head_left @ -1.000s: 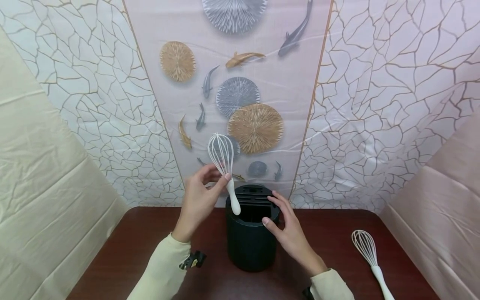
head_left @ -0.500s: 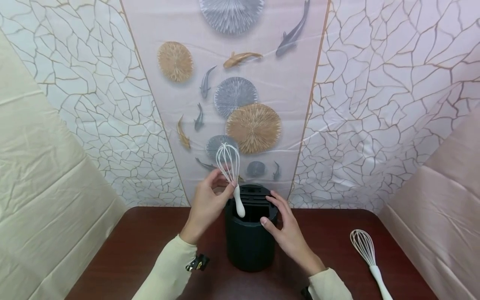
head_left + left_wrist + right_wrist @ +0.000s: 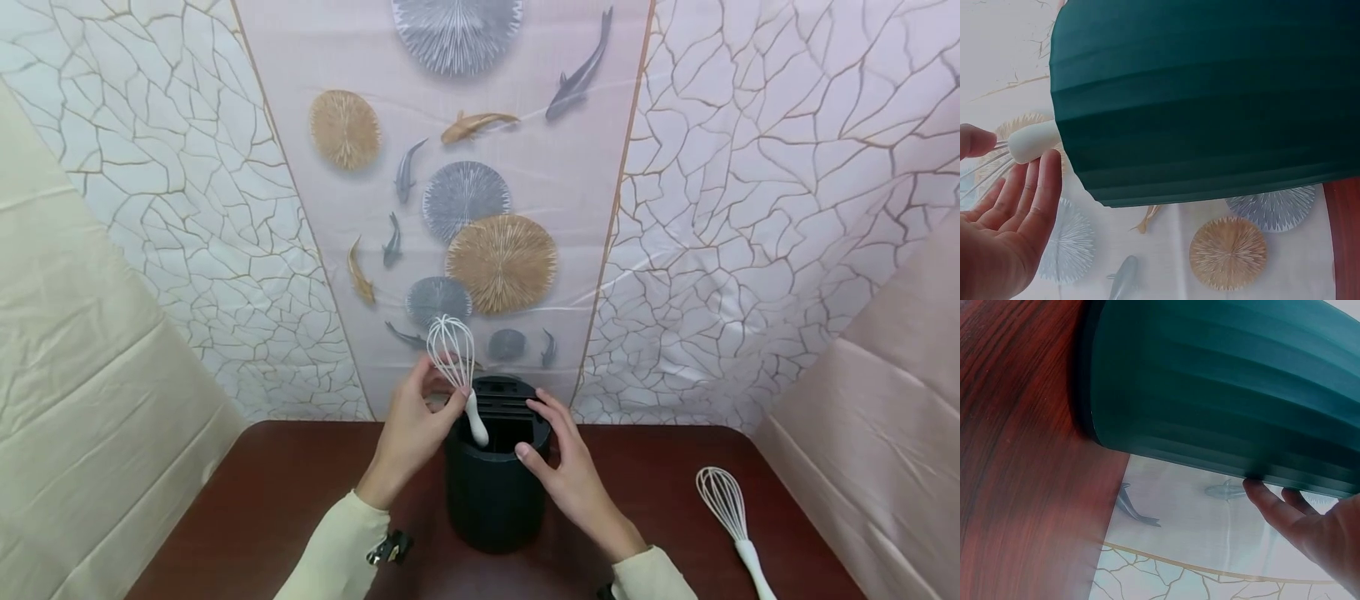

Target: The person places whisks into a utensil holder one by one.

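A white whisk (image 3: 452, 346) is pinched near the top of its handle by my left hand (image 3: 411, 437), wires upward. The handle's lower end dips over the wide opening of a dark green utensil holder (image 3: 495, 504), upright on the table. In the left wrist view, the white handle (image 3: 1034, 141) passes behind the holder's rim, its tip hidden. My right hand (image 3: 573, 475) holds the holder's right side, thumb on the near rim and fingers further back. Ribs run along the holder's wall (image 3: 1222, 387) in the right wrist view.
A second white whisk (image 3: 738, 525) lies at the right on the red-brown table (image 3: 645, 467). The holder's slotted black top (image 3: 504, 400) covers its back part. A patterned cloth (image 3: 720, 250) hangs behind, with plain cloth walls at both sides.
My left hand has moved right and down relative to the holder, bringing the whisk's handle end from the left rim over the opening. My right hand stays at the rim.
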`<state>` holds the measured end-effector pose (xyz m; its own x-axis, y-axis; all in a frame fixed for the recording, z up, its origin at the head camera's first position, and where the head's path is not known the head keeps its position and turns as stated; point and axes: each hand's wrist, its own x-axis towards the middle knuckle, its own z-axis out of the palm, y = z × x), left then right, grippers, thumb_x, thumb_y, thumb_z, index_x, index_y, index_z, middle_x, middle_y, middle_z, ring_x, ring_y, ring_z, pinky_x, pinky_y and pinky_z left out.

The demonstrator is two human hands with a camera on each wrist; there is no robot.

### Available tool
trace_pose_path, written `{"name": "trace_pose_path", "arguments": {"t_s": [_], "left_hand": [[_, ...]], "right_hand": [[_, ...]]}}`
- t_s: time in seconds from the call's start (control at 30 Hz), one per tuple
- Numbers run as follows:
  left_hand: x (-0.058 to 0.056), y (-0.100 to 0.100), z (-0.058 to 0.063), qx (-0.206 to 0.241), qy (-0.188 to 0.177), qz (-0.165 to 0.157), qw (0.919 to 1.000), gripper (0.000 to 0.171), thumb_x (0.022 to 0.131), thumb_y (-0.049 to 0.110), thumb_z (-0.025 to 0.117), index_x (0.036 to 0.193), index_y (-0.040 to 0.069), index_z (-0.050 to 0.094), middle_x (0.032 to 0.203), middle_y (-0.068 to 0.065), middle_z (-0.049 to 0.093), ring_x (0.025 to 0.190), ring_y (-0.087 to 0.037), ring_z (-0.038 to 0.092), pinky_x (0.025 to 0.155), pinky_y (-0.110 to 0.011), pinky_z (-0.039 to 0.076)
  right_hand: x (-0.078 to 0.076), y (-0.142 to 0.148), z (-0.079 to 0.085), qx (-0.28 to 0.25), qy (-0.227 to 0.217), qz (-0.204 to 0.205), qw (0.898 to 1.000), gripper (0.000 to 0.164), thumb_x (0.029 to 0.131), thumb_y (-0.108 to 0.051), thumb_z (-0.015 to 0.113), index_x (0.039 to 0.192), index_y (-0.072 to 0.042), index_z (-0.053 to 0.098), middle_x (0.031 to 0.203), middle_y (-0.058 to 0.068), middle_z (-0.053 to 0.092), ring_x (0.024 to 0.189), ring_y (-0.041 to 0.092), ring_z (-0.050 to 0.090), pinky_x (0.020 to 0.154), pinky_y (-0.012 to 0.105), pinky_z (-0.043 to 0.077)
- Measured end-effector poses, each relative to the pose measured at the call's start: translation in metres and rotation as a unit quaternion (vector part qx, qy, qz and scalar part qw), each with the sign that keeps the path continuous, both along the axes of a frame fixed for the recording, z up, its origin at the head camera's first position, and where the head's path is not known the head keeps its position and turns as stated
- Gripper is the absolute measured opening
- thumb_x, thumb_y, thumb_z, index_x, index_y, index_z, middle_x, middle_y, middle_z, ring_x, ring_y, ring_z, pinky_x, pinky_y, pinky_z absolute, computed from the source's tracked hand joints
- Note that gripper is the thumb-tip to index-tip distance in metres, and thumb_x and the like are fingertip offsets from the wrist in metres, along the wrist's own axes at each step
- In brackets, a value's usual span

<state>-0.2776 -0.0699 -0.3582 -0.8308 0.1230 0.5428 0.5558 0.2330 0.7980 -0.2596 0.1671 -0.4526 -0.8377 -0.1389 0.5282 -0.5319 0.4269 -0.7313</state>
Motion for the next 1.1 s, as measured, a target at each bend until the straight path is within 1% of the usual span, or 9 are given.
{"name": "trace_pose_path", "arguments": {"t_s": [0.1, 0.2, 0.37, 0.47, 0.6, 0.7, 0.87, 0.93, 1.1], "left_hand": [[0.0014, 0.0001, -0.002, -0.015, -0.004, 0.009, 0.9998, 0.041, 0.097, 0.009, 0.077, 0.133, 0.009, 0.059, 0.115, -0.006, 0.077, 0.099, -0.018, 0.074, 0.075, -0.035, 0.062], [0.0006, -0.0001, -0.0022, -0.017, -0.005, -0.001, 0.9998, 0.052, 0.095, 0.004, 0.077, 0.14, 0.007, 0.051, 0.119, -0.01, 0.076, 0.098, -0.022, 0.075, 0.077, -0.036, 0.062], [0.0, -0.0031, -0.0028, -0.028, 0.001, -0.012, 0.9995, 0.079, 0.09, -0.005, 0.078, 0.155, 0.005, 0.035, 0.125, -0.019, 0.073, 0.098, -0.029, 0.075, 0.071, -0.029, 0.06], [0.0005, -0.0035, -0.0032, -0.038, -0.003, -0.008, 0.9992, 0.082, 0.091, -0.001, 0.079, 0.158, 0.008, 0.033, 0.126, -0.019, 0.072, 0.096, -0.028, 0.075, 0.068, -0.028, 0.059], [0.0032, -0.0023, -0.0029, -0.029, -0.03, -0.006, 0.9991, 0.071, 0.094, 0.01, 0.081, 0.154, 0.014, 0.042, 0.124, -0.018, 0.071, 0.094, -0.024, 0.076, 0.066, -0.028, 0.061], [0.006, -0.0013, -0.002, -0.016, -0.048, -0.006, 0.9987, 0.063, 0.095, 0.017, 0.082, 0.149, 0.014, 0.049, 0.121, -0.015, 0.07, 0.096, -0.023, 0.076, 0.068, -0.031, 0.063], [0.0056, -0.0005, -0.0027, -0.032, -0.028, 0.017, 0.999, 0.055, 0.093, 0.023, 0.084, 0.141, 0.01, 0.061, 0.12, -0.011, 0.072, 0.104, -0.023, 0.074, 0.077, -0.039, 0.063], [0.0046, -0.0004, -0.0038, -0.035, -0.022, 0.019, 0.9989, 0.057, 0.092, 0.021, 0.085, 0.141, 0.008, 0.06, 0.12, -0.013, 0.072, 0.106, -0.024, 0.073, 0.078, -0.038, 0.063], [0.0042, -0.0009, -0.0064, -0.022, -0.027, -0.015, 0.9993, 0.058, 0.09, 0.008, 0.084, 0.141, 0.007, 0.056, 0.121, -0.02, 0.071, 0.109, -0.032, 0.074, 0.075, -0.03, 0.063]], "right_hand": [[0.0002, -0.0002, -0.0006, -0.001, -0.001, 0.002, 1.0, 0.061, 0.103, -0.027, 0.071, 0.159, -0.024, 0.045, 0.172, -0.003, 0.027, 0.158, 0.035, 0.026, 0.115, 0.073, 0.03], [-0.0006, 0.0, 0.0003, -0.003, 0.0, 0.001, 1.0, 0.061, 0.103, -0.026, 0.071, 0.158, -0.024, 0.046, 0.171, -0.003, 0.028, 0.157, 0.035, 0.026, 0.115, 0.073, 0.03], [0.0004, -0.0007, 0.0002, -0.004, 0.003, 0.003, 1.0, 0.061, 0.102, -0.025, 0.071, 0.158, -0.023, 0.046, 0.171, 0.0, 0.029, 0.157, 0.035, 0.027, 0.115, 0.072, 0.03], [0.0002, -0.0008, -0.0005, -0.003, 0.004, 0.002, 1.0, 0.061, 0.102, -0.025, 0.071, 0.158, -0.023, 0.046, 0.171, 0.001, 0.03, 0.156, 0.035, 0.028, 0.115, 0.072, 0.03], [0.0004, -0.0009, -0.0006, -0.003, 0.002, 0.006, 1.0, 0.061, 0.102, -0.026, 0.071, 0.158, -0.022, 0.046, 0.171, 0.004, 0.03, 0.156, 0.035, 0.029, 0.115, 0.073, 0.03], [0.0009, -0.0012, -0.0011, -0.004, 0.0, 0.008, 1.0, 0.061, 0.102, -0.026, 0.071, 0.158, -0.021, 0.046, 0.171, 0.004, 0.029, 0.156, 0.036, 0.029, 0.115, 0.074, 0.03], [0.0001, -0.0004, -0.0015, -0.005, 0.003, 0.004, 1.0, 0.061, 0.102, -0.026, 0.071, 0.157, -0.022, 0.047, 0.171, 0.006, 0.03, 0.156, 0.035, 0.029, 0.115, 0.073, 0.03], [-0.0004, 0.0001, -0.0015, -0.006, 0.003, 0.003, 1.0, 0.06, 0.102, -0.025, 0.072, 0.157, -0.022, 0.047, 0.17, 0.007, 0.031, 0.156, 0.035, 0.029, 0.115, 0.073, 0.03], [-0.0006, 0.0005, -0.0017, -0.004, 0.001, 0.002, 1.0, 0.06, 0.102, -0.026, 0.072, 0.157, -0.023, 0.047, 0.171, 0.006, 0.03, 0.155, 0.035, 0.029, 0.114, 0.072, 0.032]]}}
